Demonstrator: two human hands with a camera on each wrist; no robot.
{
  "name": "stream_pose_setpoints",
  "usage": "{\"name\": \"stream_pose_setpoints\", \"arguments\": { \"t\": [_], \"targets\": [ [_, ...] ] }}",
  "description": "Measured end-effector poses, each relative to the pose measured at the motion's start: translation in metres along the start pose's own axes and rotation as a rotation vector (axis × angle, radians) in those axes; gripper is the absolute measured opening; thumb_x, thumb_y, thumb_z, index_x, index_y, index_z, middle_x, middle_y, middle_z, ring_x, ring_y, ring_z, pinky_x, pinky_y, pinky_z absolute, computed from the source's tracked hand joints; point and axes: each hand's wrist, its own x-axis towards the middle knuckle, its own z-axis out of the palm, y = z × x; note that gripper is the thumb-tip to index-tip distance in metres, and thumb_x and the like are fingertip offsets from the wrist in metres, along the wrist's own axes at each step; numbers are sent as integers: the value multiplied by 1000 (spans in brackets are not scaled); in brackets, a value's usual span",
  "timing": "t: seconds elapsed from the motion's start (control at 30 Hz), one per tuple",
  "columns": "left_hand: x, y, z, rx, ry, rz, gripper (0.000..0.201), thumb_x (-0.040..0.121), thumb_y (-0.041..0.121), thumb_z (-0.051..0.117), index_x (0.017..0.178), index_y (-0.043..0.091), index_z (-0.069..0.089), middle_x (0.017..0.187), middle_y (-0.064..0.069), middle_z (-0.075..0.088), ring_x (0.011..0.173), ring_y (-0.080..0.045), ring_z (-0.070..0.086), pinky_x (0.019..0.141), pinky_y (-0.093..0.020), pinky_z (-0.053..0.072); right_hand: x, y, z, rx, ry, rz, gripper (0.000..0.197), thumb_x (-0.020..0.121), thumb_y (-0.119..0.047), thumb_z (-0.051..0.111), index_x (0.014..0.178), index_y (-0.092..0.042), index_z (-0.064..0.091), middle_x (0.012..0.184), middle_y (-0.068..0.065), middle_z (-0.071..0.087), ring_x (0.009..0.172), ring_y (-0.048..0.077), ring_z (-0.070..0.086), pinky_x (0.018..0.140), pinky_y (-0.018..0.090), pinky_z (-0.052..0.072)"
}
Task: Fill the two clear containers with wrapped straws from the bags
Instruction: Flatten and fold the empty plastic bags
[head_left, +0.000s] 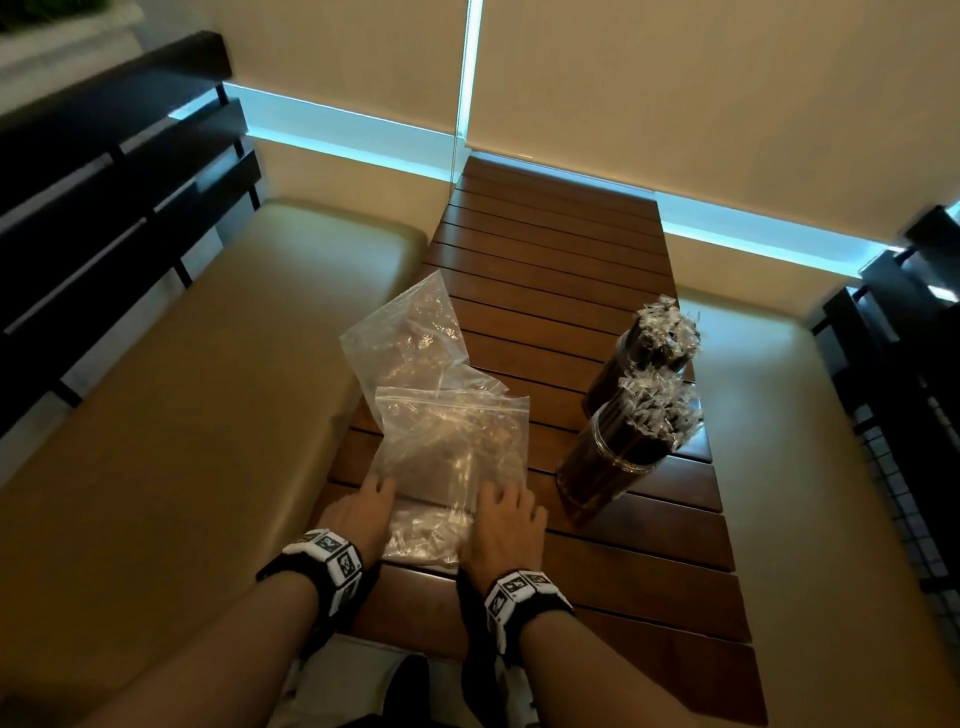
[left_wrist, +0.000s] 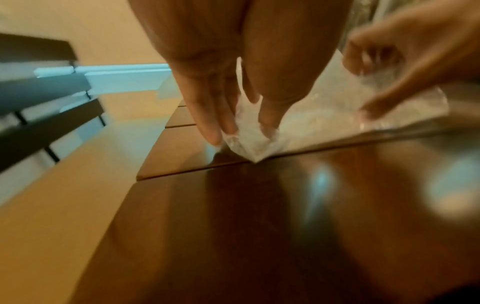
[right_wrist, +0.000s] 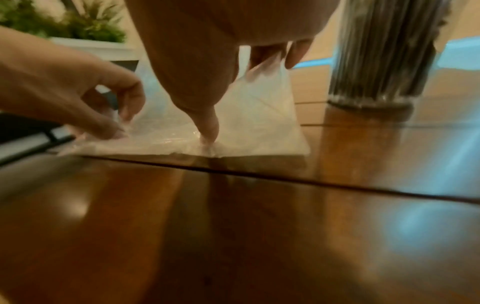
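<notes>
Two clear containers stand at the table's right edge, the near container (head_left: 621, 447) and the far container (head_left: 649, 353), both packed with black wrapped straws. Two clear zip bags lie left of them. The far bag (head_left: 410, 338) looks nearly empty. The near bag (head_left: 452, 447) overlaps it and holds loose clear wrappers at its near end. My left hand (head_left: 371, 499) pinches that bag's near left corner (left_wrist: 241, 142). At the bag's near right part, my right hand (head_left: 501, 504) presses its thumb (right_wrist: 207, 131) down while its fingers (right_wrist: 262, 55) hold the film lifted.
The brown slatted wooden table (head_left: 649, 571) runs away from me to a window with drawn blinds. Beige cushioned benches (head_left: 182, 415) with dark slatted backs flank both sides. A green plant (right_wrist: 78, 26) sits far left in the right wrist view.
</notes>
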Motion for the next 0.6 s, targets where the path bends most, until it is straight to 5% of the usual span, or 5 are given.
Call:
{"name": "stream_pose_setpoints", "arguments": {
  "t": [0.07,0.13,0.23,0.4,0.6],
  "targets": [
    [0,9,-2,97,94,74,24,93,13,48,117,13,48,122,-11,45,104,-30,54,68,-37,45,2,4,-2,-53,44,-152,50,47,-29,90,88,-21,62,88,5,62,80,25,59,65,34,48],
    [2,17,-4,198,82,191,24,95,18,49,117,11,56,122,-12,48,109,-31,52,77,-38,50,0,10,-2,-78,20,-301,40,49,-23,91,78,-18,64,76,2,59,64,21,59,50,27,39],
    [2,22,-6,240,-79,310,29,98,25,45,122,11,53,124,-10,46,111,-29,53,85,-39,46,-7,20,4,13,-141,-417,25,85,-16,65,109,-11,59,110,10,57,99,30,58,73,36,47],
    [-5,-4,-10,170,-95,469,51,81,61,52,116,23,48,115,3,39,100,-20,52,73,-31,44,-15,46,9,-57,-167,-522,52,81,-62,49,117,-24,48,122,1,50,111,24,47,90,41,45],
    [3,-2,-9,177,-117,381,39,84,16,59,122,16,49,126,-1,38,112,-23,48,84,-32,48,-8,51,7,-86,-184,-548,66,77,-72,45,120,-22,50,127,1,51,117,24,47,99,42,39]
  ]
}}
